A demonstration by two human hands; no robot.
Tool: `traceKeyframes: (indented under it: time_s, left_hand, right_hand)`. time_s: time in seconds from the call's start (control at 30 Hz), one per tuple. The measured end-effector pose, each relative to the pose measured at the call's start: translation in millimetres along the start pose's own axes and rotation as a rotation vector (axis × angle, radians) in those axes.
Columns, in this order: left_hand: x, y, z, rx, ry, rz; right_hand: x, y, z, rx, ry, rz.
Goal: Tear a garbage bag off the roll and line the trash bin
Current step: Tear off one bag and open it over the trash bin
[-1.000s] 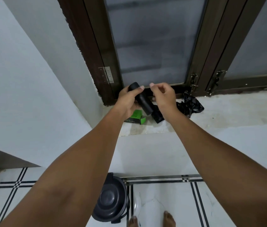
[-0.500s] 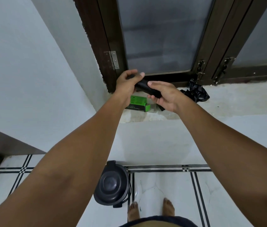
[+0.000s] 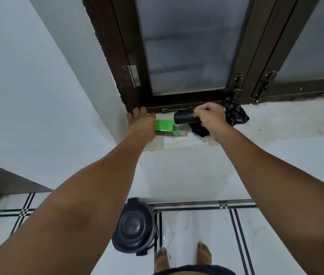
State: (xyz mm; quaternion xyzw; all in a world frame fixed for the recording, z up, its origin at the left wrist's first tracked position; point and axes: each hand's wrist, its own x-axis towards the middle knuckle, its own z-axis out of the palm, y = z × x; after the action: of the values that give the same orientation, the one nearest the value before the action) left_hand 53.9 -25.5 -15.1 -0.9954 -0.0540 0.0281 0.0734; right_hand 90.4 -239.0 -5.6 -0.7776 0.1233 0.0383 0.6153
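Observation:
The black garbage bag roll [image 3: 184, 118] lies level just above the window sill [image 3: 276, 124], and my right hand [image 3: 210, 118] is closed around its right end. A loose black piece of bag [image 3: 198, 131] hangs under that hand. My left hand [image 3: 141, 124] is off the roll, fingers spread, at the left end of a green box [image 3: 164, 126] on the sill. Below, on the floor, the dark trash bin [image 3: 134, 227] stands against the wall with its lid down.
A crumpled black bag [image 3: 236, 114] lies on the sill right of my right hand. The dark window frame [image 3: 129, 56] with frosted panes rises behind the sill. My bare feet [image 3: 204, 253] stand on white tiles right of the bin.
My left hand has let go of the roll and moved left to the green box. My right hand now holds the roll alone, turned level and lowered near the sill.

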Motion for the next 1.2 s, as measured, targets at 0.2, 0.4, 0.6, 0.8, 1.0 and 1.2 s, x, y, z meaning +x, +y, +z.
traceKeyframes:
  time_s: [0.2, 0.4, 0.6, 0.8, 1.0, 1.2]
  left_hand:
    - [5.1, -4.2, -0.7, -0.368, 0.049, -0.068]
    - [6.6, -8.7, -0.7, -0.596, 0.074, -0.056]
    - [6.5, -6.1, -6.0, -0.731, 0.131, 0.006]
    - [11.1, 8.5, -21.6, -0.754, 0.172, 0.057]
    - [12.9, 5.1, -23.8, -0.776, 0.204, 0.012]
    - [12.7, 3.7, -23.4, -0.845, 0.204, -0.017]
  right_hand:
    - [2.3, -8.9, -2.2, -0.019, 0.002, -0.056]
    - [4.8, -21.3, -3.3, -0.039, -0.007, -0.108]
    - [5.7, -28.5, 5.1, -0.089, -0.043, -0.185]
    - [5.8, -39.2, 23.9, -0.144, -0.131, -0.188]
    - [11.2, -38.3, 24.6, -0.069, -0.123, -0.208]
    - [4.1, -45.1, 24.7, -0.026, -0.13, -0.202]
